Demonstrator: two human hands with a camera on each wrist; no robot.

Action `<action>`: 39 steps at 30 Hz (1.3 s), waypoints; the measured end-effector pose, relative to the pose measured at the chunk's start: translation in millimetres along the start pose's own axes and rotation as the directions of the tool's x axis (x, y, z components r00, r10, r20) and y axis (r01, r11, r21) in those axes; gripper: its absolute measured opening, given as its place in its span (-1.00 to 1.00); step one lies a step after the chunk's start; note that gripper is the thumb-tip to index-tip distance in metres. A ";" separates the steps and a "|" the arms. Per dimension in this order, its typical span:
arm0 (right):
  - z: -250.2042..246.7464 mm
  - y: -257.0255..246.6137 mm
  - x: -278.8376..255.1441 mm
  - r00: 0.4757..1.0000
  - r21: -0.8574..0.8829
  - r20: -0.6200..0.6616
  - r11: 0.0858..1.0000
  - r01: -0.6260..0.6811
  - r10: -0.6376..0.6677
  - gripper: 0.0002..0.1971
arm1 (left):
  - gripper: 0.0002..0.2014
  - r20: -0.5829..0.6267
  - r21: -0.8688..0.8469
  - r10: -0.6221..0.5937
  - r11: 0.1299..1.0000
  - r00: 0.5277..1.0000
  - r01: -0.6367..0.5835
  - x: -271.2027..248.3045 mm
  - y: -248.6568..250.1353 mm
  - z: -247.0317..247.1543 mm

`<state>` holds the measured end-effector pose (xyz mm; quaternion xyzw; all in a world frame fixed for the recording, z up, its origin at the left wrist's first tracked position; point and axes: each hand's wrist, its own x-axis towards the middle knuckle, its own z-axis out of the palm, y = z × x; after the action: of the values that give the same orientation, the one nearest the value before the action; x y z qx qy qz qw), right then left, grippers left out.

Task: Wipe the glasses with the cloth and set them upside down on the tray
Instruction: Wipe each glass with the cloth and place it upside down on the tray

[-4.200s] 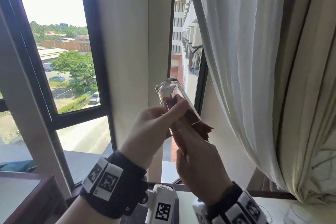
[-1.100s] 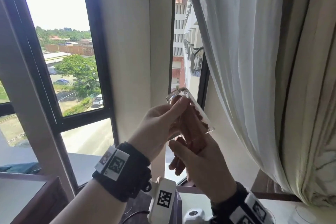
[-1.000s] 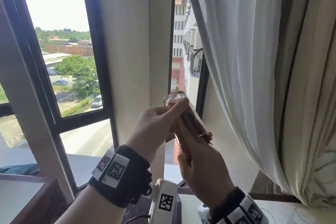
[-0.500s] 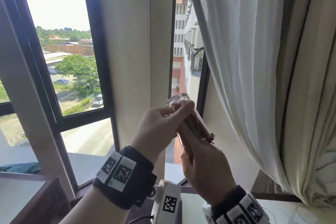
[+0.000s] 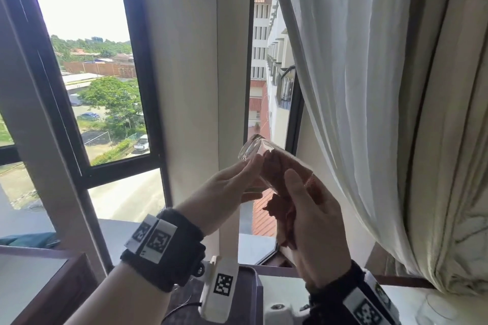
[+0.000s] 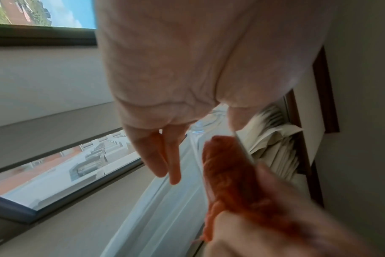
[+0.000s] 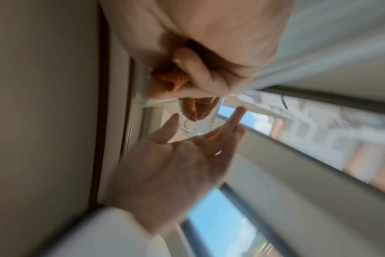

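I hold a clear glass [image 5: 250,152] up before the window, tilted, its base toward the upper left. My left hand [image 5: 253,179] pinches it near the base between thumb and straight fingers [image 6: 165,156]. An orange-red cloth [image 5: 285,169] is stuffed inside through the mouth. My right hand [image 5: 311,219] grips that cloth at the mouth, thumb lying along the outside of the glass. In the right wrist view the cloth [image 7: 196,107] fills the glass [image 7: 196,127] almost to its base, with the left hand [image 7: 176,165] beyond. The tray's surface is not clear to see.
A white curtain [image 5: 369,87] hangs close on the right of the hands. A window frame and pale pillar [image 5: 195,87] stand straight ahead. Below are a dark rimmed surface [image 5: 254,285], a wooden ledge [image 5: 66,272] at the left, and a white tabletop with a round clear shape [image 5: 438,309].
The right hand has turned and worked the cloth inside the glass, and more cloth now hangs out below the mouth. The glass stays raised in about the same place.
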<state>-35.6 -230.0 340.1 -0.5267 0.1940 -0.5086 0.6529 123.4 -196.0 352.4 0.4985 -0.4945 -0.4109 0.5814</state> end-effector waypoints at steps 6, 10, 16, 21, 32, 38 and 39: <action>-18.4 21.6 2.6 0.761 -0.675 0.374 0.408 0.615 -0.530 -0.48 | -0.13 -0.089 -0.086 -0.015 0.996 0.996 0.007 -8.5 20.9 12.2; -16.4 24.8 -0.7 0.736 -0.789 0.520 0.086 0.608 -0.434 -0.23 | -0.39 -0.159 -0.080 0.086 0.992 0.984 -0.099 -10.9 29.3 15.6; 1.6 5.9 -2.1 0.900 -0.547 0.341 0.721 0.425 -0.272 -0.44 | -0.66 0.024 -0.128 0.171 0.978 0.985 -0.166 -10.8 24.2 6.2; 9.1 4.6 -9.6 0.943 -0.159 0.328 0.987 -0.005 0.057 -0.64 | -0.65 -0.016 -0.269 0.129 0.955 0.992 -0.129 -11.2 21.1 3.4; 13.6 23.0 -6.1 0.939 -0.259 0.344 0.963 0.072 0.022 -0.59 | -0.82 -0.034 -0.190 0.046 0.980 0.998 -0.051 -15.5 13.2 0.3; 5.6 34.2 -1.6 0.938 -0.566 0.339 0.780 0.267 -0.075 -0.42 | -0.50 -0.239 -0.040 0.064 0.996 0.969 -0.076 -7.7 7.6 -11.4; 0.3 39.8 1.6 0.888 -0.746 0.429 0.488 0.453 -0.167 -0.33 | -0.38 -0.285 0.048 0.066 0.997 0.956 -0.055 -6.7 8.1 -11.8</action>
<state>-16.5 -234.1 305.4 -0.8677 0.2100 -0.3799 0.2424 133.7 -186.1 359.1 0.5488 -0.4284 -0.3066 0.6491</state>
